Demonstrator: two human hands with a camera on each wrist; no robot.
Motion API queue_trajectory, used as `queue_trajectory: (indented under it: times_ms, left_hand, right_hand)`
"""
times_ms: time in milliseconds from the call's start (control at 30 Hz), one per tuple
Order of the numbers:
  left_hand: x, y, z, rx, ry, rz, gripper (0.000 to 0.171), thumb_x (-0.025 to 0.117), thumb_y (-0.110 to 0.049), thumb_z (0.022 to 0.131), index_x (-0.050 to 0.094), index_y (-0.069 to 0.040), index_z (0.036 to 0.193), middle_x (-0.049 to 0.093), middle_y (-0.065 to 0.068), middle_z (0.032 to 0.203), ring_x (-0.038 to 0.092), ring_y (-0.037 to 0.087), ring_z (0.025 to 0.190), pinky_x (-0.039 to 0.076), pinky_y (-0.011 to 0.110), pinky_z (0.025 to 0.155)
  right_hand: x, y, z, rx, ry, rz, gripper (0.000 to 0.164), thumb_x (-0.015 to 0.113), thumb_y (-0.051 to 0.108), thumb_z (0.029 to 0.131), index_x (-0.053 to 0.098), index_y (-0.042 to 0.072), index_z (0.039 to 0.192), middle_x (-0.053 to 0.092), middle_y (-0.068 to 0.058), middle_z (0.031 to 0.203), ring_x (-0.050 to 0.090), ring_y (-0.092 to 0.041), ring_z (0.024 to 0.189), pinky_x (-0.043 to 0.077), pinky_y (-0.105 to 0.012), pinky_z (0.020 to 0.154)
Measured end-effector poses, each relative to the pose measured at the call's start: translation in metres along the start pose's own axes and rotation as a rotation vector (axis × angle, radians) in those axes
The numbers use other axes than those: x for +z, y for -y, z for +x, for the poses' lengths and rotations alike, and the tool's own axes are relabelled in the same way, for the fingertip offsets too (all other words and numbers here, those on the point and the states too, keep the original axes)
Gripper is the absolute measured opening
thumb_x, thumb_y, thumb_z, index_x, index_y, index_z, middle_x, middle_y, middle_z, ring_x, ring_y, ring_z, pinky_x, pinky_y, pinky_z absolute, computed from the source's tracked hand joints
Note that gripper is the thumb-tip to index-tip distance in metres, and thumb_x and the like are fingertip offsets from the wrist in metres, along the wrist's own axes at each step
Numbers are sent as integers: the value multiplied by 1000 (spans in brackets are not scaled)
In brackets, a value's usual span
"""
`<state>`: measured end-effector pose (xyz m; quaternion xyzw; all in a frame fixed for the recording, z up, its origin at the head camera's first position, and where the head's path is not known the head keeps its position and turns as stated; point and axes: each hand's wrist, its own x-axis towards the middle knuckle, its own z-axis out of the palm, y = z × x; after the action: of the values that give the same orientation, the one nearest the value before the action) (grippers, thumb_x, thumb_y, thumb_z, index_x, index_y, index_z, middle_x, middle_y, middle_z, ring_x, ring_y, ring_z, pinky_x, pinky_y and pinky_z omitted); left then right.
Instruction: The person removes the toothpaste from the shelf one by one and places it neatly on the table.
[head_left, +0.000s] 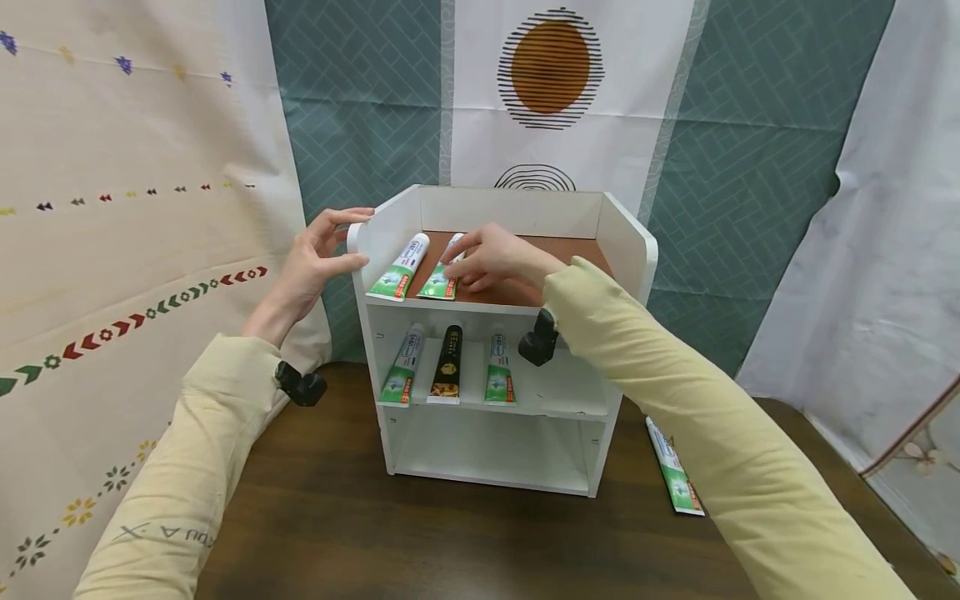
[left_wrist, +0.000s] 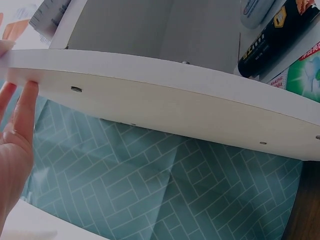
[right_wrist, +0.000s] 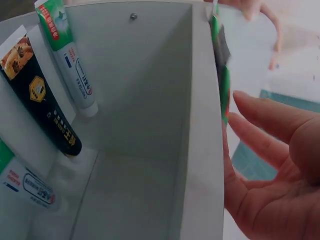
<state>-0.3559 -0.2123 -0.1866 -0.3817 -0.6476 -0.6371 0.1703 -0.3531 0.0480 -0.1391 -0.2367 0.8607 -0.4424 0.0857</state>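
Note:
A small white shelf unit [head_left: 487, 408] stands on the table, its top lined in brown. My left hand [head_left: 318, 250] holds the upper front corner of its left side panel, fingers near the top edge and thumb lower down. In the left wrist view, fingertips [left_wrist: 30, 87] touch the panel's outer face. Two green-and-white toothpaste tubes lie on the top: one at the left [head_left: 401, 267], the other [head_left: 441, 283] under my right hand [head_left: 491, 258]. The right fingers are loosely bent, their tips at this second tube, partly covering it. In the right wrist view the shelf edge hides part of that tube.
On the middle shelf lie a green-and-white tube [head_left: 402, 367], a black toothpaste tube [head_left: 447, 367] and another green-and-white tube [head_left: 498, 371]. One more tube [head_left: 675, 467] rests on the dark wooden table [head_left: 480, 542], right of the unit beside my right sleeve. Curtains [head_left: 360, 108] hang behind.

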Motion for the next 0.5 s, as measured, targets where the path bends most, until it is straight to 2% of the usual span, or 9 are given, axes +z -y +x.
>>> queue_trajectory:
  times_ms: [233,367,500]
  left_hand:
    - [-1,-2,-1,6,-6,-5,42,60,12,78,58,-7,114,40,12,133,35,29,118,37,35,82]
    - [-1,-3,0,-2,-8,4,42,60,11,78,58,-8,115,40,11,133,36,29,118,35,37,84]
    - [0,-1,0,-21,-7,17,42,62,10,78,58,-9,115,41,10,133,36,28,118,34,38,85]
  right_hand:
    - [15,17,3,23,-29,-100,24,67,10,82,64,1,104,55,-10,101,53,-19,75,49,-28,64]
    - [17,22,6,34,-43,-102,24,68,7,81,64,-1,103,58,-11,96,55,-16,73,49,-27,62]
    - [14,18,6,87,-28,-31,25,69,6,80,64,0,104,60,-11,87,53,-15,61,48,-26,60]
